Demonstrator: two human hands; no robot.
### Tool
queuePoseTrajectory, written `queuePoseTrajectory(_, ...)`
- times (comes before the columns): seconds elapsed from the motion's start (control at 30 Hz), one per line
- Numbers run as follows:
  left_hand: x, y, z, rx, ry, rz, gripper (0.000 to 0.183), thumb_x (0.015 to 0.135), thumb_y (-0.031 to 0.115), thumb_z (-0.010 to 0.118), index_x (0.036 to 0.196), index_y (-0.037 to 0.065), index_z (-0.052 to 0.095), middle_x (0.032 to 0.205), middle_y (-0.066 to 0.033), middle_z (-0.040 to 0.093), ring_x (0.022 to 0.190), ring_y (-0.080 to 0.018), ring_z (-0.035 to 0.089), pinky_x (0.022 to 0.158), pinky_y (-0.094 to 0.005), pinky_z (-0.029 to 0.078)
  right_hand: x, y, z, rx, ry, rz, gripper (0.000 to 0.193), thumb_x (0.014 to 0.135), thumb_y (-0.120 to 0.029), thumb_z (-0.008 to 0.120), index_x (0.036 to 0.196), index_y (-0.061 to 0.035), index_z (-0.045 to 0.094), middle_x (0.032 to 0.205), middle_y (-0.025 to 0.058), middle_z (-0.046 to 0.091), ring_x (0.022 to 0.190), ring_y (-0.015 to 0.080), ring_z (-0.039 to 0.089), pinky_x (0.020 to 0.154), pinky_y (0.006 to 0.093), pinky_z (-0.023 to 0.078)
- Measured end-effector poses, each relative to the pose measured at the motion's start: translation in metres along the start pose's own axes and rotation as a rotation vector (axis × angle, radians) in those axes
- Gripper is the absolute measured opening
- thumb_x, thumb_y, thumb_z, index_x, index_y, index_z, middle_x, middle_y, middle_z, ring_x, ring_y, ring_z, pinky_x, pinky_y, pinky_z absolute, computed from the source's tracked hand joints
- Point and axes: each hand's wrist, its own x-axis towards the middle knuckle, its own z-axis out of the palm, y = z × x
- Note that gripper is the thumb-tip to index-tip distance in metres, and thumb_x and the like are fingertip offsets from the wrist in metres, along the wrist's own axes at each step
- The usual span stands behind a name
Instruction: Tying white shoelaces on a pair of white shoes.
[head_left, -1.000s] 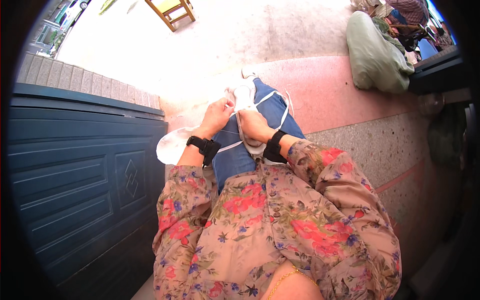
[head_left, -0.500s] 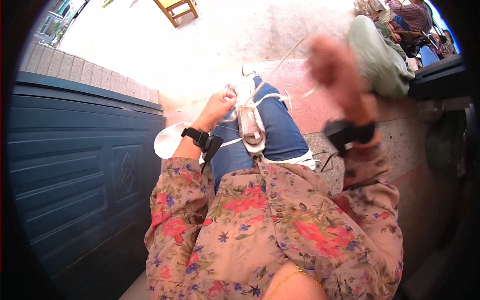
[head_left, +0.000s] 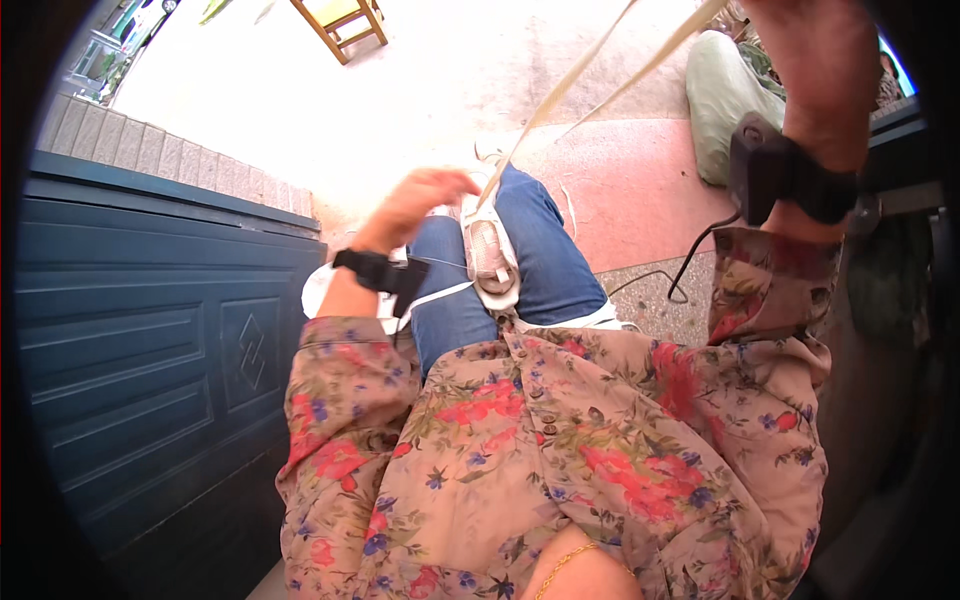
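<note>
A white and pale pink sneaker (head_left: 488, 255) rests between my knees, its toe end nearest me. From its upper part a long cream shoelace (head_left: 545, 108) stretches up to the right in two strands and leaves the top edge. My right hand (head_left: 818, 60) is raised high at the upper right, closed on the lace, with its fingertips cut off by the edge. At the sneaker's far left side, my left hand (head_left: 425, 198) is bent towards the base of the lace. Motion smears its fingers, so their grip is unclear.
Blue jeans (head_left: 545, 255) cover my legs. A dark blue panelled door (head_left: 130, 320) stands at my left. A pale green sack (head_left: 725, 110) sits at the far right, and a yellow-topped wooden stool (head_left: 345, 25) at the back. One black cable (head_left: 690, 262) hangs from the right wrist's strap.
My right hand has moved up and to the right, drawing the lace out longer and tighter. The left hand has shifted slightly left but stays beside the sneaker.
</note>
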Motion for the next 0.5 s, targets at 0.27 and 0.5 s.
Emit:
queuePoseTrajectory(0.27, -0.195, -0.054, -0.202, -1.001, 1.245, 0.214, 0.027, 0.09, 0.013, 0.037, 0.063, 0.01, 0.038, 0.051, 0.0007, 0.031, 0.045, -0.0128, 0.031, 0.05, -0.0281, 0.034, 0.039, 0.129, -0.261, -0.027, 0.131, 0.52, 0.015, 0.081, -0.005, 0.046, 0.066, -0.0056, 0.044, 0.063, 0.003, 0.044, 0.049, 0.0119, 0.039, 0.047, 0.0244, 0.036)
queuePoseTrajectory(0.5, -0.119, -0.071, -0.096, -0.782, 0.778, -0.356, 0.014, 0.082, 0.016, 0.058, 0.074, 0.012, 0.047, 0.055, 0.0035, 0.04, 0.046, -0.009, 0.039, 0.044, -0.0268, 0.032, -0.162, 0.237, -0.138, -0.481, -0.645, 0.931, 0.015, 0.08, -0.009, 0.056, 0.093, -0.0017, 0.06, 0.07, 0.003, 0.058, 0.062, 0.0109, 0.055, 0.057, 0.0257, 0.045)
